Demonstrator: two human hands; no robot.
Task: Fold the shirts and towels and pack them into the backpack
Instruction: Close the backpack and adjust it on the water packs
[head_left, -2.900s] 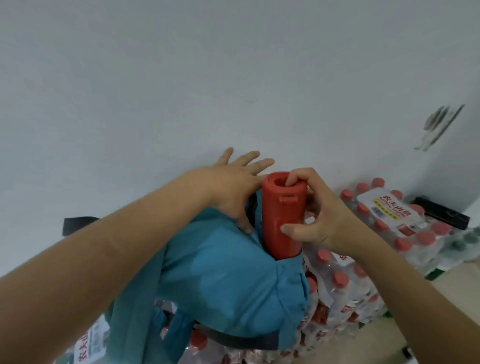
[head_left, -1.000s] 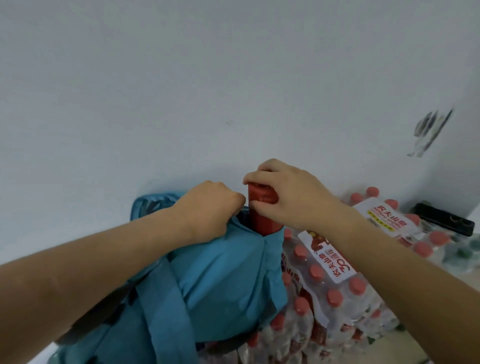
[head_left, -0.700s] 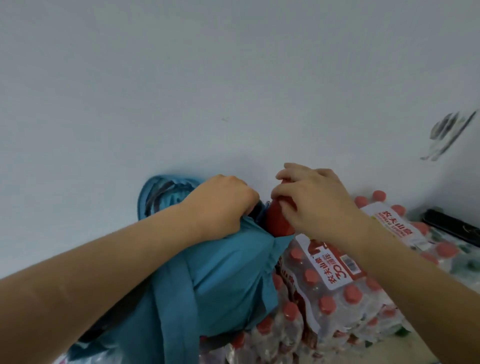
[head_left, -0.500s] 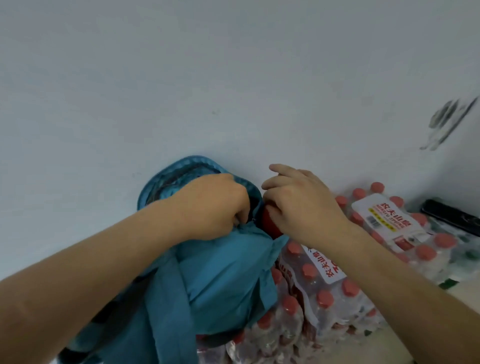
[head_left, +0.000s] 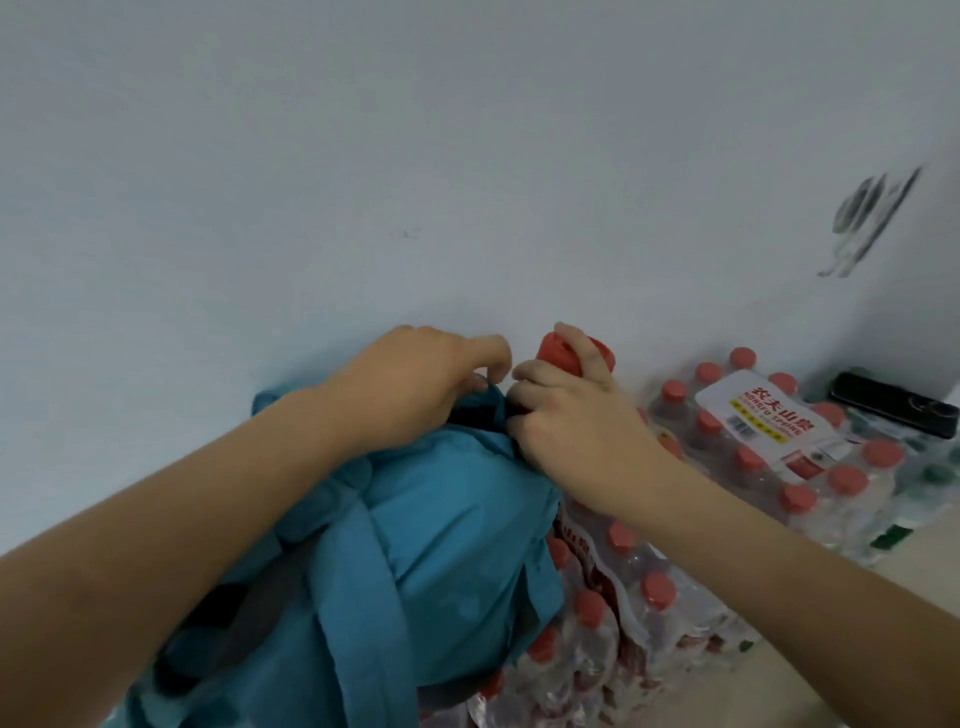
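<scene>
A teal backpack leans against the white wall, bulging and resting partly on packs of water bottles. My left hand pinches the fabric at the edge of its top right opening. My right hand is wrapped around a red cylindrical bottle whose top sticks up out of that opening, right beside the left hand. The bottle's lower part is hidden by my hand and the bag. No shirts or towels show.
Shrink-wrapped packs of red-capped water bottles are stacked to the right of and under the backpack. A black phone-like object lies on the far right pack. The white wall stands close behind, with dark scuff marks at the upper right.
The red bottle was pushed down into the backpack's opening until almost hidden; now its top stands higher out again in my right hand. My left hand went from flat to gripping the fabric.
</scene>
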